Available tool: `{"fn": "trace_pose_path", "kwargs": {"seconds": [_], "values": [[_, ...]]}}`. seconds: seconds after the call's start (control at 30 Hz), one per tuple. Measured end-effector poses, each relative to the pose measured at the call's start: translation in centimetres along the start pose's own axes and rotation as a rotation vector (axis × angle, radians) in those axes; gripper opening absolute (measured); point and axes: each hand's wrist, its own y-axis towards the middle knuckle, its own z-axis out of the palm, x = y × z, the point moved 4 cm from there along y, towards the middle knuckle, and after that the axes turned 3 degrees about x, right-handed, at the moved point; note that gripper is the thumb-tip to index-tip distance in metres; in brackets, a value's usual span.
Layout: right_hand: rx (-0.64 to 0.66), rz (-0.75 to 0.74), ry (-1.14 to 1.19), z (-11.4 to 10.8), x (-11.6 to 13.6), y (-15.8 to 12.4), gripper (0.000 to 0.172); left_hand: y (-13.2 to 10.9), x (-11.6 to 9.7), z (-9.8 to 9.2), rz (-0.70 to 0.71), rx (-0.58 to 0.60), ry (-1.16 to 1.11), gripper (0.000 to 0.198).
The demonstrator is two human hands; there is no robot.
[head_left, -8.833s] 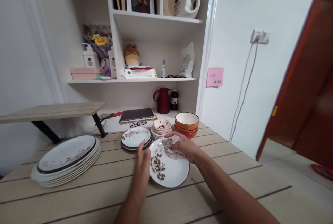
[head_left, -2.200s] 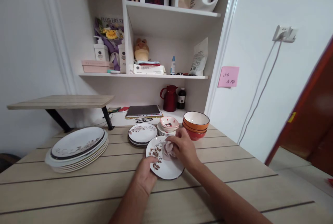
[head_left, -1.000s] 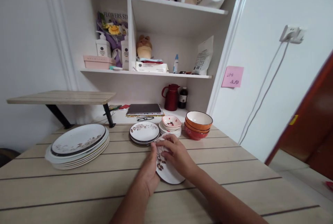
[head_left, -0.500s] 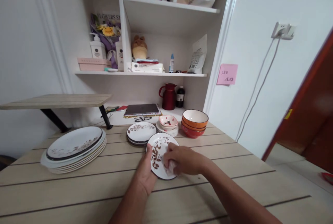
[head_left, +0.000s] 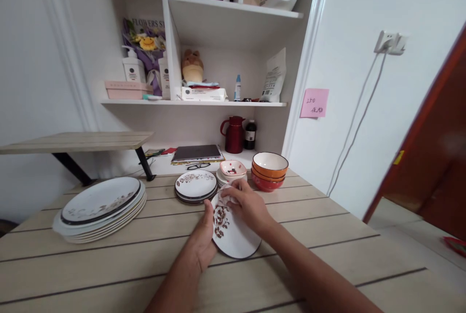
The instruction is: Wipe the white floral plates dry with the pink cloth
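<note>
At the big wooden table (head_left: 109,274), wiping a white plate (head_left: 241,242) with brown flowers, by the look of it, between both hands. Next, likely calls for a firm grip and a soft rub over the rest of the top. Holding the plate by its left edge with the left hand (head_left: 204,240), with the thumb at the rim and other fingers mostly hidden. At the far part, pinching a small, pale cloth (head_left: 224,197) in the fingers of the right hand (head_left: 249,206).
</note>
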Motion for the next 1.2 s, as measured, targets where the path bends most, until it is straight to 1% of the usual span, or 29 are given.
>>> {"fn": "trace_pose_path", "kwargs": {"seconds": [0.07, 0.13, 0.27, 0.33, 0.43, 0.5, 0.53, 0.6, 0.63, 0.7, 0.8, 0.87, 0.93, 1.0, 1.07, 1.13, 1.2], "values": [[0.011, 0.038, -0.075, -0.8, -0.9, 0.1, 0.031, -0.1, 0.0, 0.2, -0.006, -0.001, -0.002, 0.066], [0.064, 0.074, -0.146, -1.5, -1.6, 0.0, 0.031, -0.2, 0.0, 0.2, -0.012, -0.017, 0.018, 0.068], [0.266, 0.117, -0.260, -2.4, -1.9, -0.7, 0.029, -0.2, 0.0, -0.5, -0.027, -0.061, 0.064, 0.072], [0.393, 0.077, -0.306, -2.5, -1.4, -1.2, 0.029, 0.0, 0.0, -1.0, -0.033, -0.066, 0.061, 0.075], [0.576, -0.032, -0.379, -2.1, 0.0, -2.0, 0.027, 0.4, 0.2, -1.6, -0.034, -0.021, 0.035, 0.074], [0.656, -0.112, -0.388, -1.5, 1.3, -2.4, 0.023, 0.7, 0.2, -1.9, -0.020, 0.020, 0.018, 0.073], [0.674, -0.150, -0.364, -1.1, 2.0, -2.5, 0.022, 0.7, 0.1, -1.9, -0.013, 0.033, 0.013, 0.073], [0.654, -0.212, -0.254, -0.2, 3.3, -2.5, 0.021, 0.8, -0.1, -2.0, -0.002, 0.034, 0.011, 0.076], [0.607, -0.224, -0.180, 0.3, 3.8, -2.4, 0.021, 0.8, -0.2, -2.0, -0.003, 0.025, 0.010, 0.077], [0.453, -0.204, -0.043, 1.1, 4.3, -2.0, 0.024, 0.7, -0.3, -1.9, -0.005, -0.001, 0.003, 0.078], [0.218, -0.146, 0.065, 2.0, 3.8, -1.4, 0.031, 0.7, -0.4, -1.6, 0.013, -0.022, -0.009, 0.079], [0.109, -0.117, 0.060, 2.1, 3.1, -1.0, 0.036, 0.6, -0.3, -1.1, 0.029, -0.018, -0.004, 0.077], [0.029, -0.082, 0.006, 1.6, 2.1, -0.6, 0.037, 0.5, -0.1, -0.6, 0.025, 0.003, 0.004, 0.074], [-0.006, -0.046, -0.067, 0.9, 1.1, -0.2, 0.034, 0.4, 0.1, -0.1, 0.010, 0.026, 0.008, 0.073], [0.000, -0.004, -0.137, 0.1, 0.2, 0.0, 0.030, 0.2, 0.1, 0.1, 0.004, 0.031, 0.016, 0.072], [0.036, 0.053, -0.203, -0.7, -0.7, 0.1, 0.028, 0.2, 0.1, 0.0, 0.009, 0.011, 0.027, 0.072], [0.120, 0.128, -0.267, -1.5, -1.5, 0.0, 0.027, 0.2, 0.0, -0.3, 0.016, -0.012, 0.034, 0.073]]}}
